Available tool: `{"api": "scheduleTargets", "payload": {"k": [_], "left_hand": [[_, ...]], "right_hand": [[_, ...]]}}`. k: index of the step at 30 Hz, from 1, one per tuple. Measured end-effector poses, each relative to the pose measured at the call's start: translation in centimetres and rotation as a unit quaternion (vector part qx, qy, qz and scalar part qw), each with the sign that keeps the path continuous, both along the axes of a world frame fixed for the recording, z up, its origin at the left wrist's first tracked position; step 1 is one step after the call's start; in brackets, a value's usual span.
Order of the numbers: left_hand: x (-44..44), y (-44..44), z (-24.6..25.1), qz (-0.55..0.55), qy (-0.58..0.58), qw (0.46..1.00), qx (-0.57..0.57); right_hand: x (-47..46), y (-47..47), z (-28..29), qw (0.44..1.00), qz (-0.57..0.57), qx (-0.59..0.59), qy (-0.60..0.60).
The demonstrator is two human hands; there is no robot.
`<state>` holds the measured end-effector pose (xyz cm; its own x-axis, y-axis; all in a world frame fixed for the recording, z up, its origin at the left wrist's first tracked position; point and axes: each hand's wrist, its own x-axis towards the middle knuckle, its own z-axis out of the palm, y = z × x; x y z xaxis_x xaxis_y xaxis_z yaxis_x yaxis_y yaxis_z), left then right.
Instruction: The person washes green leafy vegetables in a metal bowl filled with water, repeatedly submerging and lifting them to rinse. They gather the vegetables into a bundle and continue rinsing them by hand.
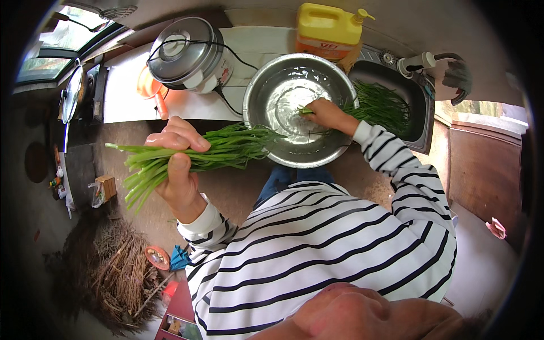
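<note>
My left hand [180, 157] is raised in front of the counter, closed around a bunch of green chives [229, 146]. The pale cut stems point left, and the leaf tips hang over the near-left rim of a metal basin [249, 93]. Inside the basin is water with a bright reflection. Above that water my right hand [325, 114] grips some chive stalks [305, 110]; their stem ends stick out past the fingertips, and the hand covers part of them. More chives [382, 106] lie heaped in the dark sink to the right of the basin.
Behind the basin stands a yellow detergent jug [329, 27] with a pump. A rice cooker [187, 55] with a loose black cord and an orange ladle [159, 100] are on the counter at left. The faucet [425, 63] rises behind the sink [418, 131]. Dry brushwood [123, 272] lies on the floor.
</note>
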<state>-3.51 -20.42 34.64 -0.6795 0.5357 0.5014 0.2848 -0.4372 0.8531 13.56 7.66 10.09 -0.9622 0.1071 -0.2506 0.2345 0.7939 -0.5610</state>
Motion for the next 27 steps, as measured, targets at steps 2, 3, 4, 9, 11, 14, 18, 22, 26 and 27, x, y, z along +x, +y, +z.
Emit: {"api": "scheduleTargets", "payload": {"k": [2,3,4,9,11,14,18,22,26,27], "left_hand": [[0.0,0.3,0.0,-0.003,-0.003,1.0,0.005],[0.0,0.5,-0.1,-0.004,-0.003,1.0,0.006],[-0.1,0.7,-0.1,-0.01,-0.001,1.0,0.007],[-0.2,2.1,-0.2,-0.02,0.003,1.0,0.008],[0.0,2.5,0.1,-0.025,0.002,1.0,0.004],[0.2,2.9,0.0,-0.037,0.005,0.999,-0.01],[0.0,2.8,0.0,-0.058,0.013,0.998,-0.038],[0.1,3.0,0.1,-0.062,0.013,0.997,-0.038],[0.2,3.3,0.1,-0.063,0.01,0.997,-0.042],[0.1,3.3,-0.1,-0.07,0.007,0.997,-0.039]], "right_hand": [[-0.5,0.3,4.4,0.992,-0.029,-0.094,0.079],[-0.5,0.0,7.1,0.983,-0.046,-0.141,0.107],[-0.3,-0.5,9.3,0.971,-0.065,-0.187,0.134],[0.7,-3.7,11.7,0.88,-0.27,-0.386,0.062],[1.1,-4.6,6.1,0.916,-0.276,-0.28,0.075],[2.5,-5.8,-1.1,0.936,-0.263,-0.222,0.067],[2.7,-5.9,-0.7,0.878,-0.345,-0.328,0.039],[4.1,-3.2,-2.4,0.707,-0.564,-0.417,0.092],[6.9,-1.9,-3.0,0.578,-0.691,-0.412,0.138],[7.4,-1.8,-3.6,0.576,-0.701,-0.403,0.119]]}}
